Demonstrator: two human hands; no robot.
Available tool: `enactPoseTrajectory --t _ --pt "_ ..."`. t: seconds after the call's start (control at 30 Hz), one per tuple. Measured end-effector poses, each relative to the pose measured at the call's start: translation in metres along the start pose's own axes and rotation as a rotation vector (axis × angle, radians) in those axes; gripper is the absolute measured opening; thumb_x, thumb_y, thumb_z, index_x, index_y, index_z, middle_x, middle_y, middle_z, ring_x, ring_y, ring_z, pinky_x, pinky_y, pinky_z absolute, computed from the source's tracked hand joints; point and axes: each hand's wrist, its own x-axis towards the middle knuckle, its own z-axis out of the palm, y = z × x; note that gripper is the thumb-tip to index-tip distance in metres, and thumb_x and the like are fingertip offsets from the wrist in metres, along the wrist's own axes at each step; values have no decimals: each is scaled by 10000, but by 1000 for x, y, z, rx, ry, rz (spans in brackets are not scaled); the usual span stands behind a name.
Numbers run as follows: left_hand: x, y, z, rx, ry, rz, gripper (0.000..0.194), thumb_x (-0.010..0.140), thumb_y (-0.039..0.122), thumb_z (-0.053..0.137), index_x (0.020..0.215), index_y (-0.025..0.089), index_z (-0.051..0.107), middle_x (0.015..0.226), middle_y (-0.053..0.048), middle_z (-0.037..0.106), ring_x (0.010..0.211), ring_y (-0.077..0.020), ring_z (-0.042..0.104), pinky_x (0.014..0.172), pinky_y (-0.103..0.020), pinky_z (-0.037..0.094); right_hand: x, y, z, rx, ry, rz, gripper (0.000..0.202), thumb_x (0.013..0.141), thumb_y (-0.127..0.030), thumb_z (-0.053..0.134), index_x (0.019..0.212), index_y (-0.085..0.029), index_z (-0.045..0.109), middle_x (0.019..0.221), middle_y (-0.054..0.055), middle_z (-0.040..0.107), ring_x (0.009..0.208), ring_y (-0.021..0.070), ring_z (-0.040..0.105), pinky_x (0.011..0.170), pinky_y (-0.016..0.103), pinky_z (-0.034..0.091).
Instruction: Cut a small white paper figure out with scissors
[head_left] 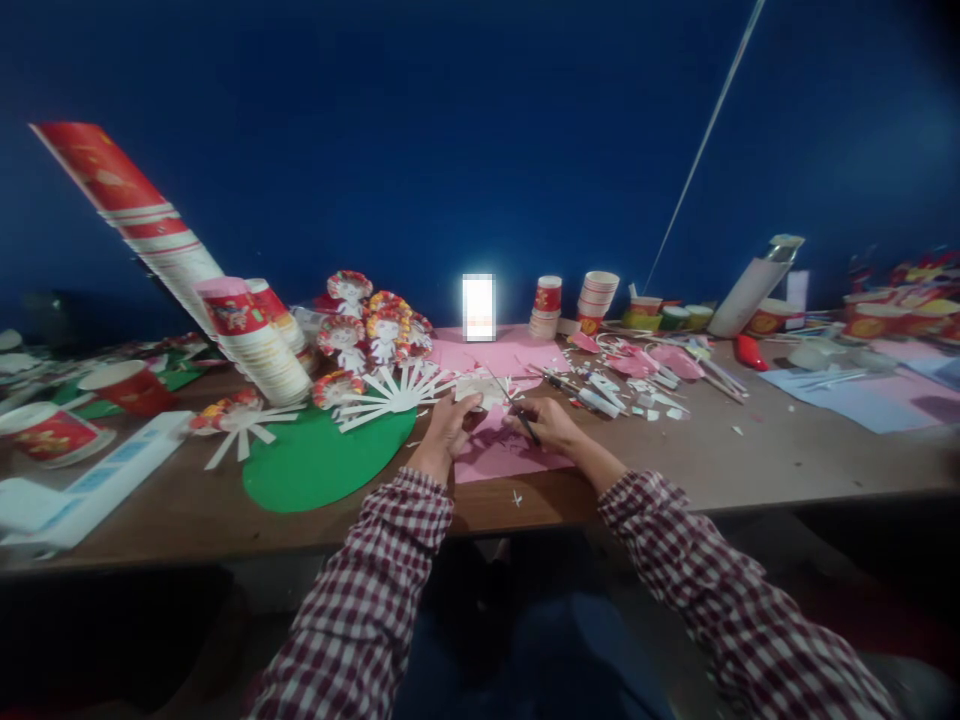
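Between thumb and fingers, my left hand (451, 425) grips a small white paper cutout (480, 390). Its outline is too blurred to make out. My right hand (551, 425) is closed around a slim dark-handled cutting tool (523, 415), whose thin tip points up and left beside the cutout. Whether the tip touches the paper I cannot tell. Both hands are above a pink paper sheet (506, 462) on the table. Just left of my left hand, a white fan of paper strips (397, 393) rests over the edge of a green paper oval (322, 460).
Paper figures with red and yellow frills (386, 325) stand at back left, beside leaning stacks of paper cups (259, 345). White and pink scraps (600, 395) lie to the right. Farther right are a red object (748, 351) and light blue sheets (832, 398).
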Motion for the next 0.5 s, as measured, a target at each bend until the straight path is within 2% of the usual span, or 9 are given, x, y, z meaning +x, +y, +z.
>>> enactPoseTrajectory --t 0.37,0.5 --pt "-2 2 2 -14 -5 -1 330 488 183 834 709 148 592 607 31 589 561 -77 548 555 -197 461 0 -2 0 -2 18 2 354 803 -483 591 782 -142 681 627 11 610 583 130 520 533 212 359" --pt "-2 1 1 -20 -35 -5 324 516 197 827 757 141 617 673 5 622 608 -88 570 582 -199 470 0 -3 0 -5 27 1 354 796 -489 598 774 -144 677 627 10 606 594 134 522 539 212 360"
